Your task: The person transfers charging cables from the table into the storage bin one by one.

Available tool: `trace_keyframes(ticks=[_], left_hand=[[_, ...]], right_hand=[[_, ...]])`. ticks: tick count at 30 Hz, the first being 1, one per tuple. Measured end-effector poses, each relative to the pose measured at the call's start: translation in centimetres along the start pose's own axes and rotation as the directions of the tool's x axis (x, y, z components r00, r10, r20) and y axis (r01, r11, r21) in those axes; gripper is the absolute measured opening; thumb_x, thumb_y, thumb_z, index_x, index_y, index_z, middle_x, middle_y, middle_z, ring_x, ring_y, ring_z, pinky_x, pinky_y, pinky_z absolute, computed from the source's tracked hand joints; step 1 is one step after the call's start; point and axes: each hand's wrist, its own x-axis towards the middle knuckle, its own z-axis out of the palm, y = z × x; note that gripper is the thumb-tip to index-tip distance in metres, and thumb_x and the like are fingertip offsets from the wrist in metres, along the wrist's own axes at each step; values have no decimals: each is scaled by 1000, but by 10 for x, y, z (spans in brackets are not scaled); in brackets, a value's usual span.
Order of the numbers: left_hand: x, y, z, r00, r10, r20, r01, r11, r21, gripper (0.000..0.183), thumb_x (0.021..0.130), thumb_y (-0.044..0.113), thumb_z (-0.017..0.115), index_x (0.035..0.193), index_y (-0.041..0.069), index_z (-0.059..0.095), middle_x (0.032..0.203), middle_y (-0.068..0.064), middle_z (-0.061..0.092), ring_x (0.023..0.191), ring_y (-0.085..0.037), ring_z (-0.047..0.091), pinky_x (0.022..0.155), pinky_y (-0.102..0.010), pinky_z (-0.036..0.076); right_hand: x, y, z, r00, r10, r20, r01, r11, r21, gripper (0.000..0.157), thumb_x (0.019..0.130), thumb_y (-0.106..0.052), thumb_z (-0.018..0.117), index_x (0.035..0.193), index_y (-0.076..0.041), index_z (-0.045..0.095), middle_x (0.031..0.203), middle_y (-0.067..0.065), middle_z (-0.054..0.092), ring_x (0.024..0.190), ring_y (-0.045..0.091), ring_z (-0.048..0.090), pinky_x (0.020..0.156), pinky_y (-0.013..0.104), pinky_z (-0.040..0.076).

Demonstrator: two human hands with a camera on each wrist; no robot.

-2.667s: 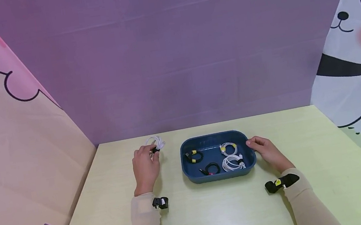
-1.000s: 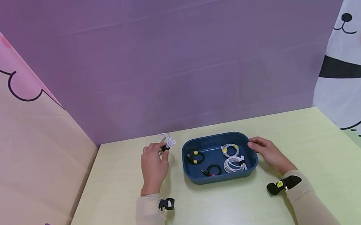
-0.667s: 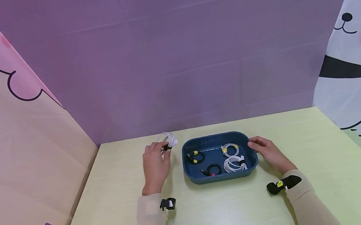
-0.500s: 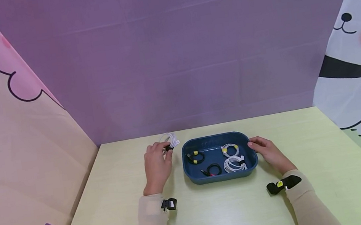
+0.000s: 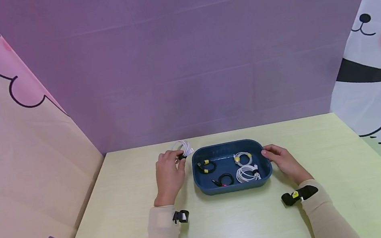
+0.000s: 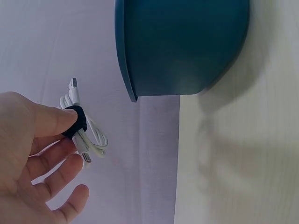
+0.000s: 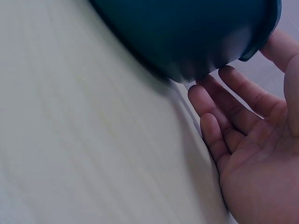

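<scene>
My left hand (image 5: 170, 175) pinches a coiled white USB cable (image 5: 186, 147) between thumb and fingers at its black strap, raised just left of the blue bin (image 5: 234, 188). In the left wrist view, both plugs of the cable (image 6: 99, 135) show, and the bin (image 6: 182, 46) is above and to the right, apart from it. My right hand (image 5: 285, 160) holds the bin's right end, thumb at the rim. Seen from the right wrist, the fingertips (image 7: 227, 70) touch the bin's outer wall (image 7: 187, 42).
Inside the bin lie a black cable with yellow ties (image 5: 203, 169), a black cable with a red part (image 5: 220, 182), a white cable with yellow ties (image 5: 249, 156) and a larger white coil (image 5: 241, 175). A purple cloth (image 5: 190, 62) hangs behind the pale table (image 5: 227, 227).
My left hand has moved right with the white cable, closer to the bin's left end. My right hand keeps its hold, and the bin's contents look the same.
</scene>
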Motion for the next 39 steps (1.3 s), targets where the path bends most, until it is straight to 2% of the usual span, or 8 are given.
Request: trace_keyframes(ticks=[8,23,39], left_hand=[[0,2,1,1000,23,8,-23,1000,7,22,92,8,75,114,4,75,108,-13,74,97,-32,62,89,-51,47],[-2,7,8,999,37,32,-38,999,17,23,92,11,75,115,6,74,110,-11,74,99,-30,61,85,-47,47],[-3,14,14,996,50,72,-53,998,30,23,93,12,74,116,8,75,112,-10,73,100,-28,61,85,-45,47]], right_hand=[[0,0,0,1000,-1,5,1,1000,-2,56,105,-44,55,140,0,54,139,23,57,130,34,51,117,55,36],[-1,-2,0,1000,20,18,-20,1000,3,59,105,-46,54,143,-2,51,143,22,54,135,36,48,119,58,33],[0,1,0,1000,-5,4,5,1000,5,57,105,-44,55,140,0,53,140,23,57,131,34,51,118,56,35]])
